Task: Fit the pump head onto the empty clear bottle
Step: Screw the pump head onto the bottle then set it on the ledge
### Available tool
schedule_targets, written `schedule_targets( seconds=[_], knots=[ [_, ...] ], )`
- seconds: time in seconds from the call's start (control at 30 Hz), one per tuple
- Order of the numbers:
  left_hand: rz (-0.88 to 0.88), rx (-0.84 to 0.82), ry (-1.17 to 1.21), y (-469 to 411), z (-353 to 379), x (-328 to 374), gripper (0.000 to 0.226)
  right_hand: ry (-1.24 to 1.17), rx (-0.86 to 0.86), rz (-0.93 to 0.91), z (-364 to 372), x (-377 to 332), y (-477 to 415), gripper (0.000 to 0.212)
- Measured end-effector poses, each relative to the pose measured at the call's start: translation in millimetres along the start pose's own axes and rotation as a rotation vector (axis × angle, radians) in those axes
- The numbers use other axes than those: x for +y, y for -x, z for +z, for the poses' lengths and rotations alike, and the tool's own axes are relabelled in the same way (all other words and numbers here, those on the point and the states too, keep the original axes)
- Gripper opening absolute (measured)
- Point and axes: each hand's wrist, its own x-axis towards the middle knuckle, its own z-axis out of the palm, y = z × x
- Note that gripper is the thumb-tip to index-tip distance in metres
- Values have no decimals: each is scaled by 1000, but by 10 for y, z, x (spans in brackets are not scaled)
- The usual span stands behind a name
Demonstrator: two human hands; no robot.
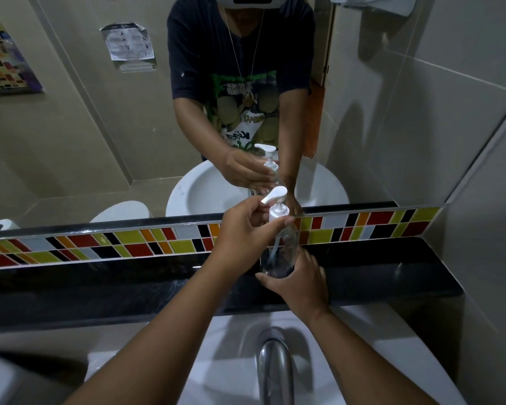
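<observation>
Clear bottle (279, 252): transparent plastic, rounded shoulders, empty, upright on the black ledge (100, 287) at its front edge, behind the white sink (231, 361) and chrome tap (275, 372). Pump head (276, 204): white, long flat nozzle pointing left, ribbed collar sitting at the bottle's neck; pale dip tube visible inside, running down through the body. Left hand (243, 232): fingers closed around the collar, thumb across its front. Right hand (300, 283): fingers wrapped round the bottle's base, steadying it. Striped tile band (129, 244) and mirror (100, 127) behind; mirror repeats bottle and hands.
</observation>
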Motion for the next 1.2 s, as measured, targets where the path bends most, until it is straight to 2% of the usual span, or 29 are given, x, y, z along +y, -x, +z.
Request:
schedule_targets(
  seconds=[0.13,0.23,0.33,0.43,0.5,0.67,0.8,0.9,1.07,1.2],
  knots=[
    [29,-47,42,40,55,-50,49,37,-3,27,34,16,0,95],
    [-20,-79,84,148,89,-77,70,11,-78,63,11,-5,7,99],
    [-66,-110,53,288,121,-210,89,-85,-134,67,-61,10,8,118],
    [-156,-88,78,368,107,-338,102,-253,-290,139,-317,68,-21,137],
    [-187,-80,66,396,84,-405,100,-252,-360,116,-579,100,-58,138],
    [-202,-126,3,438,109,-511,109,-275,-313,-26,-1276,-115,-308,96],
    [-198,-81,-5,417,171,-580,107,-314,-305,-175,-1568,-586,-431,76],
    [-204,-63,-8,414,203,-679,104,-234,-334,-314,-1618,-877,-478,63],
    [-203,-43,-41,432,234,-773,78,-61,-342,-463,-1509,-1058,-573,42],
    [-194,-36,-40,441,220,-803,69,-23,-346,-538,-1399,-1078,-636,35]
  ],
)
